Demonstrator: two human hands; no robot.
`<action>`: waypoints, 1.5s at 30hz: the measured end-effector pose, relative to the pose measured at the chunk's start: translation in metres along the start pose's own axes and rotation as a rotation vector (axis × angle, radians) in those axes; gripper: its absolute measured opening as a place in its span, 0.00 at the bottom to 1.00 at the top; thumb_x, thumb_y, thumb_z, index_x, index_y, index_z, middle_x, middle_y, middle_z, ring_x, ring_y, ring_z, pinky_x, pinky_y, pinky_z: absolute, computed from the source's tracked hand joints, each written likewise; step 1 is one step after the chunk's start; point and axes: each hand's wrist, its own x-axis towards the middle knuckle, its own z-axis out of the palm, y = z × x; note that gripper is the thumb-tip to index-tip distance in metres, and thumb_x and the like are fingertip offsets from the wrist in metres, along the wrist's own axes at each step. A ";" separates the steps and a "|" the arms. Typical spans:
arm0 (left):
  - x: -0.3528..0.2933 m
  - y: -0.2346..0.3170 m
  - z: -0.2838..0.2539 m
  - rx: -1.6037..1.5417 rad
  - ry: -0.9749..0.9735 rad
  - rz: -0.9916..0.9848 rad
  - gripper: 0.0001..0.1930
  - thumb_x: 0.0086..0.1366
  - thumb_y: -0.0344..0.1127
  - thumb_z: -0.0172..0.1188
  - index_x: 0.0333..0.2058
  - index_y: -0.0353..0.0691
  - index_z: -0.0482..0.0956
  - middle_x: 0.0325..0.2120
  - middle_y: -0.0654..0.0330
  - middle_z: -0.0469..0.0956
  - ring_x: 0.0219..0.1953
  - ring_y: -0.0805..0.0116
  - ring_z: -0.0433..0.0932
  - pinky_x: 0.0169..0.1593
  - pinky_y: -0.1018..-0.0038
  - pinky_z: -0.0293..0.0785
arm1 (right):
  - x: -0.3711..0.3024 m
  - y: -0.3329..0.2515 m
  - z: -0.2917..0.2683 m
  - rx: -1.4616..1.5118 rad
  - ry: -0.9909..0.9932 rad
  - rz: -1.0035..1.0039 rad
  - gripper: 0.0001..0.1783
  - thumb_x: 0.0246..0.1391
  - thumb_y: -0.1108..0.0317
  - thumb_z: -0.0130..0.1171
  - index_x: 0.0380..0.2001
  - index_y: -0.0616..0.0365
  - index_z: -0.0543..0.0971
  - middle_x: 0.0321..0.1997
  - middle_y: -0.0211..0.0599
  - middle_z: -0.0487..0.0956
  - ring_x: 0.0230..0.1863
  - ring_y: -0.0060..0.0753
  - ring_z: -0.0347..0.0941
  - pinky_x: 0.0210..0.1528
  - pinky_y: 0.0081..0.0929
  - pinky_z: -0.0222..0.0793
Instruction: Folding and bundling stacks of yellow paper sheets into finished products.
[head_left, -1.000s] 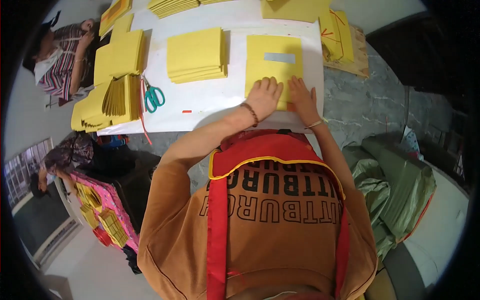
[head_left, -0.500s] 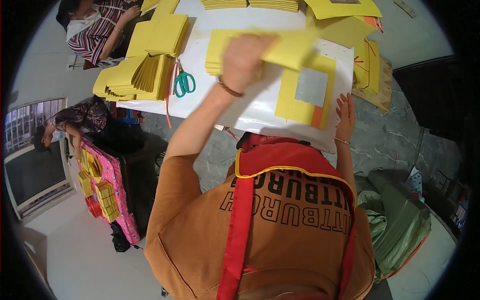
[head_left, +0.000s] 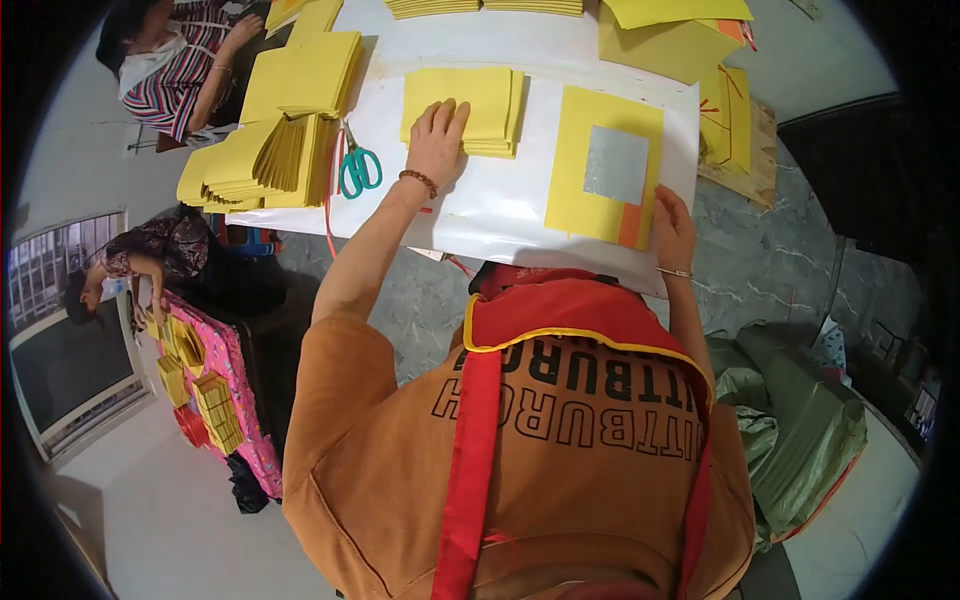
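Observation:
A low stack of folded yellow paper sheets [head_left: 480, 95] lies on the white-covered table in front of me. My left hand [head_left: 437, 140] rests on its near left part, fingers stretched out over the top piece. To the right is a flat yellow sheet [head_left: 572, 200] bearing a silver-grey square [head_left: 616, 165] and a small orange patch [head_left: 630, 224] at its near right corner. At that sheet's right edge, by the table's side, is my right hand [head_left: 675, 228], its fingers loosely bent, nothing visible in it.
Teal-handled scissors [head_left: 360, 172] lie left of the stack, beside thick yellow paper stacks [head_left: 305, 75]. More yellow stacks [head_left: 530, 5] line the far side, with a yellow box-like pile [head_left: 660, 45] at far right. Two people sit or lean at the left, one by a pink-covered table [head_left: 240, 400].
My left hand, earlier blurred while swinging a yellow piece rightward above the table, is now flat on the stack. The silver-square sheet is fully uncovered. My right hand's fingers have bent in at its edge.

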 end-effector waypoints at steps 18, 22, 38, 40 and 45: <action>0.011 0.136 -0.025 -0.514 -0.181 0.481 0.25 0.52 0.40 0.59 0.48 0.38 0.69 0.48 0.51 0.67 0.50 0.53 0.65 0.49 0.61 0.63 | 0.021 0.002 -0.012 -0.572 -0.142 -0.451 0.09 0.45 0.66 0.58 0.33 0.54 0.78 0.40 0.32 0.79 0.45 0.35 0.72 0.49 0.30 0.63; 0.004 0.155 -0.011 -0.394 -0.208 0.549 0.23 0.52 0.43 0.60 0.45 0.39 0.71 0.46 0.51 0.68 0.49 0.55 0.66 0.47 0.61 0.64 | 0.022 0.002 -0.013 -0.458 -0.156 -0.379 0.08 0.46 0.69 0.58 0.32 0.57 0.79 0.38 0.33 0.79 0.44 0.33 0.72 0.47 0.28 0.66; 0.028 0.143 -0.008 -0.893 -0.440 0.127 0.12 0.60 0.39 0.52 0.29 0.37 0.77 0.25 0.53 0.76 0.29 0.54 0.75 0.35 0.66 0.71 | 0.025 0.011 -0.011 -0.390 -0.123 -0.318 0.08 0.46 0.65 0.58 0.31 0.50 0.80 0.35 0.26 0.79 0.39 0.29 0.72 0.44 0.27 0.63; 0.027 0.143 -0.007 -0.914 -0.462 0.090 0.11 0.58 0.38 0.51 0.28 0.38 0.78 0.25 0.54 0.77 0.29 0.55 0.75 0.34 0.66 0.70 | 0.026 0.011 -0.011 -0.406 -0.113 -0.348 0.08 0.46 0.64 0.57 0.31 0.49 0.80 0.35 0.25 0.79 0.39 0.29 0.71 0.44 0.27 0.63; 0.030 0.142 -0.002 -0.943 -0.507 0.082 0.10 0.56 0.36 0.52 0.29 0.36 0.78 0.24 0.55 0.76 0.27 0.60 0.74 0.32 0.69 0.70 | 0.026 0.010 -0.012 -0.428 -0.120 -0.336 0.07 0.47 0.65 0.56 0.32 0.49 0.80 0.34 0.25 0.79 0.39 0.29 0.71 0.44 0.27 0.63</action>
